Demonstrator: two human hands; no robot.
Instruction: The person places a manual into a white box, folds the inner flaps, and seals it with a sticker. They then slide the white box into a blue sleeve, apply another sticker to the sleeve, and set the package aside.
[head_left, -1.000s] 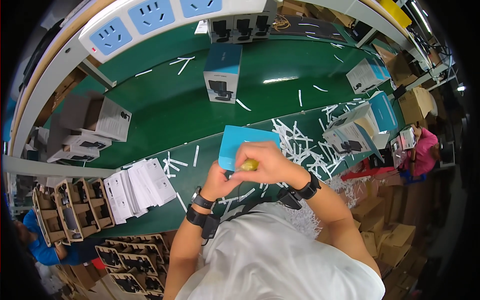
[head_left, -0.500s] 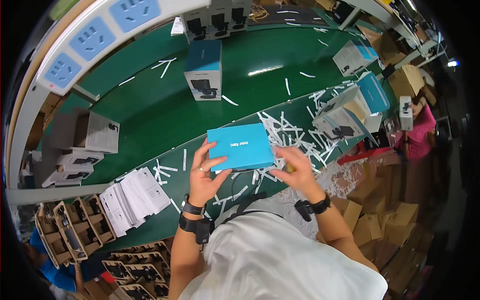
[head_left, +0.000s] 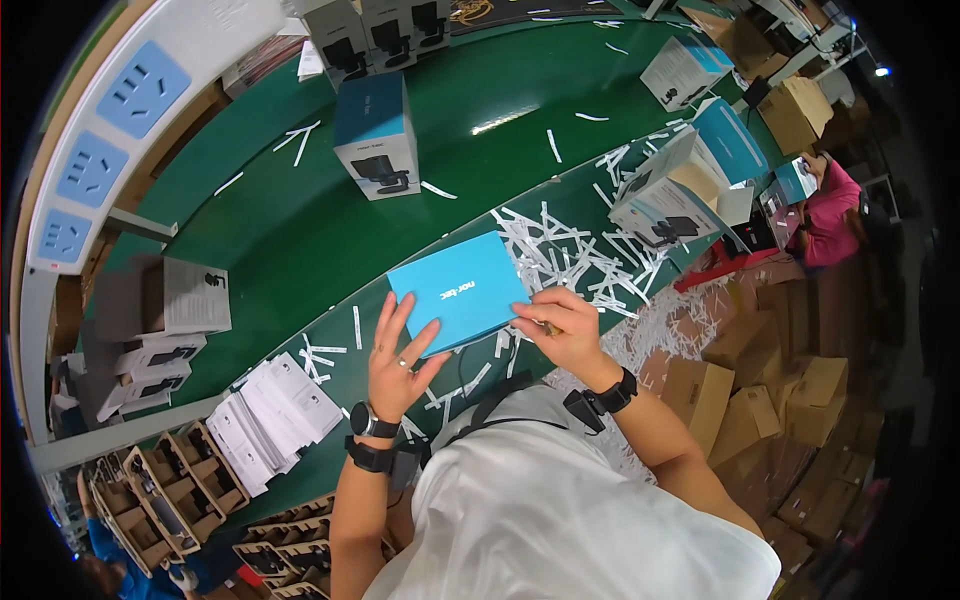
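Observation:
A flat bright blue box (head_left: 462, 290) with white lettering lies top side up between my hands, above the near strip of the green table. My left hand (head_left: 400, 360) grips its left end, fingers spread along the edge. At the right corner, my right hand (head_left: 565, 335) pinches the box between thumb and fingers. A small yellowish object (head_left: 551, 328) pokes out of that same hand; its kind is unclear. The box's underside is hidden.
White paper strips (head_left: 570, 255) litter the table to the right. Beyond stand a printed carton (head_left: 378, 150) and an open carton (head_left: 665, 200). Paper stacks (head_left: 275, 415) and cardboard trays (head_left: 175, 490) are at left. Brown cartons (head_left: 745, 390) and a person in pink (head_left: 830, 220) are at right.
My right hand has closed in on the box's right corner. The box has turned slightly, its right end swinging away from me. At right, the person in pink has lowered a carton.

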